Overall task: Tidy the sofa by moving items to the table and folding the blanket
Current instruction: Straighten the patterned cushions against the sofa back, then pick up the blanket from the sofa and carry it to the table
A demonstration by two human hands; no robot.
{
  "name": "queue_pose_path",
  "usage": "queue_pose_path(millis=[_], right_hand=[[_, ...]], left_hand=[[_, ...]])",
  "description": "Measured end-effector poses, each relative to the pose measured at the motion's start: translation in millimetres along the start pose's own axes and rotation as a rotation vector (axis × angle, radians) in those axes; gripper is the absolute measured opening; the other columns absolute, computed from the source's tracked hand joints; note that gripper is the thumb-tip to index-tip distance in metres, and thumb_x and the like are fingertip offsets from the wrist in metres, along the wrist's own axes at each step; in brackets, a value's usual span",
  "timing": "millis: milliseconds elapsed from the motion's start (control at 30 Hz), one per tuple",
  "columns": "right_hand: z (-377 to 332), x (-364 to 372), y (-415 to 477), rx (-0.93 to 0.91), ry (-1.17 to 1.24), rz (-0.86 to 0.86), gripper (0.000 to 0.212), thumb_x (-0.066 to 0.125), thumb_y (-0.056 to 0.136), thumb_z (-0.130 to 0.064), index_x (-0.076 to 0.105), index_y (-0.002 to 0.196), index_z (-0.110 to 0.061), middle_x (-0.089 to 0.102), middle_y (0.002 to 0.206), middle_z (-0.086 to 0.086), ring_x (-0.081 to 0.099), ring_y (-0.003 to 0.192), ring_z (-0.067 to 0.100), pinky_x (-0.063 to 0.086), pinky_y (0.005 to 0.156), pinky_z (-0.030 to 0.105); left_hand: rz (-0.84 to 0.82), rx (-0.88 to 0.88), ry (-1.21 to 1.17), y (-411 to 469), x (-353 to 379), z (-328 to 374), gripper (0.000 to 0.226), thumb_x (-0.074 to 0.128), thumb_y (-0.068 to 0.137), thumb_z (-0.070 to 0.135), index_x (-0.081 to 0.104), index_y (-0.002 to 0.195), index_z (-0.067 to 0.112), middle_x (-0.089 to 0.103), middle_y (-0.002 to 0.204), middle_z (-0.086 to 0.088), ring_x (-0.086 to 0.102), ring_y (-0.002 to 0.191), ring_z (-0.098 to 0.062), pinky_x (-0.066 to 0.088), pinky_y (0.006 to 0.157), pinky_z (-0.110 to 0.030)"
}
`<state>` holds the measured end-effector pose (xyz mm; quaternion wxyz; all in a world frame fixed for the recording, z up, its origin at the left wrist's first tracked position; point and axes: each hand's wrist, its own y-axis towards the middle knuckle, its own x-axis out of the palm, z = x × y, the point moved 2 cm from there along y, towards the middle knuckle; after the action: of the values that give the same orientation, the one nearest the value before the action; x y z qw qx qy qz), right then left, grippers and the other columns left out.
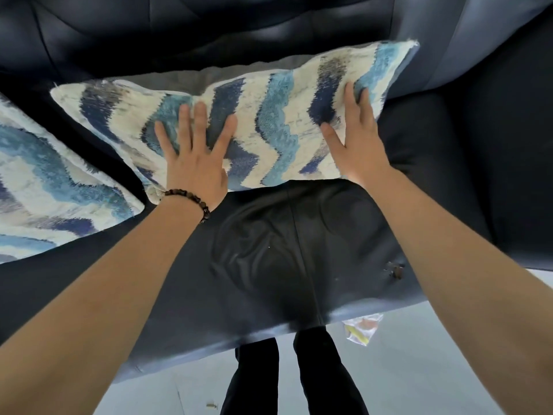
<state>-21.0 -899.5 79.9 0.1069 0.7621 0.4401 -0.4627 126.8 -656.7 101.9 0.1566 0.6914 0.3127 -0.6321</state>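
**Patting the cushion into place against the sofa back**

Nearest the camera, at 6 o'clock, you just get the person's dark trousers [294, 372] and pale floor [434, 369], with a crumpled clear wrapper [362, 327] lying on it right by the sofa's front edge at about 5. Something yellow is inside it, but it's too small and blurry to read any print.

Moving up, the dark leather seat [269, 259] fills the middle. It's creased, and there's a scuffed, torn-looking patch [395, 269] toward 4 o'clock.

Then the hands. The left hand [196, 161] (beaded bracelet [191, 200] on the wrist) lies flat with fingers spread on the cushion [263, 115], pressing on its lower left part. The right hand [356, 139] is open too, palm against the cushion's right side, fingertips curling a little into the fabric near 1 o'clock. Neither is really gripping, more pushing and smoothing.

The cushion leans on the backrest [209, 25] around 12, over something grey [191, 74] behind it, which might be the blanket, can't tell. A second matching cushion [51, 190] sits at 9.

My take: keep both palms flat, push evenly so it seats square against the back, then tug the corners straight. If that grey thing is the blanket, I'd pull it out first.

No brands, labels or writing anywhere, just the blue and cream zigzag weave.
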Motion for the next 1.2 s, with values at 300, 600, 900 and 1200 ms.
queue_pose_path(millis=[300, 600, 900, 1200], right_hand=[[44, 24, -148, 0.207, 0.063, 0.078, 0.056, 0.043, 0.104, -0.036, 0.027, 0.154, -0.018, 0.026, 0.159, 0.005, 0.038, 0.140, 0.027, 0.046, 0.103, 0.047], [72, 46, -368, 0.571, 0.146, 0.265, 0.036, 0.050, 0.101, -0.027, 0.051, 0.136, -0.019, 0.049, 0.139, 0.000, 0.051, 0.125, 0.022, 0.048, 0.101, 0.044], [167, 118, -464, 0.663, 0.144, 0.238, 0.040, 0.055, 0.098, -0.019, 0.051, 0.137, -0.018, 0.048, 0.140, 0.007, 0.053, 0.122, 0.028, 0.053, 0.093, 0.044], [300, 275, -449, 0.576, 0.139, 0.151, 0.053, 0.061, 0.094, -0.016, 0.044, 0.144, -0.011, 0.045, 0.145, 0.016, 0.052, 0.125, 0.035, 0.053, 0.092, 0.052]], left_hand=[[0.086, -0.061, -0.406, -84, 4, 72, 0.058, 0.045, 0.099, 0.034, 0.031, 0.150, 0.011, 0.023, 0.157, -0.024, 0.027, 0.142, -0.042, 0.031, 0.108, -0.055], [-0.162, 0.088, -0.625, -233, 27, 156, 0.053, 0.039, 0.097, 0.035, 0.044, 0.142, 0.008, 0.044, 0.147, -0.015, 0.045, 0.132, -0.033, 0.041, 0.104, -0.049], [-0.261, 0.461, -0.571, -296, 90, 250, 0.047, 0.062, 0.091, 0.019, 0.044, 0.134, 0.013, 0.046, 0.143, -0.017, 0.051, 0.125, -0.035, 0.046, 0.099, -0.047], [-0.391, 0.257, -0.615, -326, 291, 352, 0.048, 0.062, 0.091, 0.021, 0.050, 0.135, 0.006, 0.049, 0.141, -0.015, 0.046, 0.130, -0.032, 0.042, 0.105, -0.044]])
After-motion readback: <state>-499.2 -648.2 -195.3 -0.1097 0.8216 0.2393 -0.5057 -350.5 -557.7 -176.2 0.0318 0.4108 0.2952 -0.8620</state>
